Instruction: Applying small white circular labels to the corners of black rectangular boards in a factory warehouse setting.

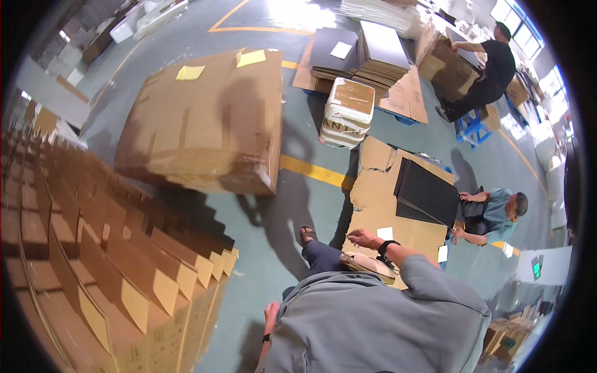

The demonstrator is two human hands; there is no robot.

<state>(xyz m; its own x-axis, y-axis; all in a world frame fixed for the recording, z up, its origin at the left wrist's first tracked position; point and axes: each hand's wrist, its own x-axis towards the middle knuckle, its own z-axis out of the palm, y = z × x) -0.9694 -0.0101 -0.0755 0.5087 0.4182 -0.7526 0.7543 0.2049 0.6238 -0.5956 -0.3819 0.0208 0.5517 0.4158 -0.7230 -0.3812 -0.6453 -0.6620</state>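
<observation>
My right hand (364,239), with a dark band at the wrist, is held out in front of my body. Its fingers are loosely bent and a little apart, with nothing visible in them. Just below it is a beige, rounded, layered item (368,264) whose kind I cannot make out, partly covered by my sleeve. Down at my left side hangs my left hand (271,313), small in view, its fingers too unclear to read. Beyond the right hand lies a cardboard-covered surface (373,211) bearing dark flat panels (426,193) and a white paper sheet (385,234).
Partitioned cardboard stacks (143,273) crowd my left. A large carton (199,124) stands ahead on the floor. Behind it are stacked boards (379,59) and a strapped white bundle (348,112). One co-worker (497,214) crouches beside the panels; another (494,68) stands farther back near a blue stool (474,129).
</observation>
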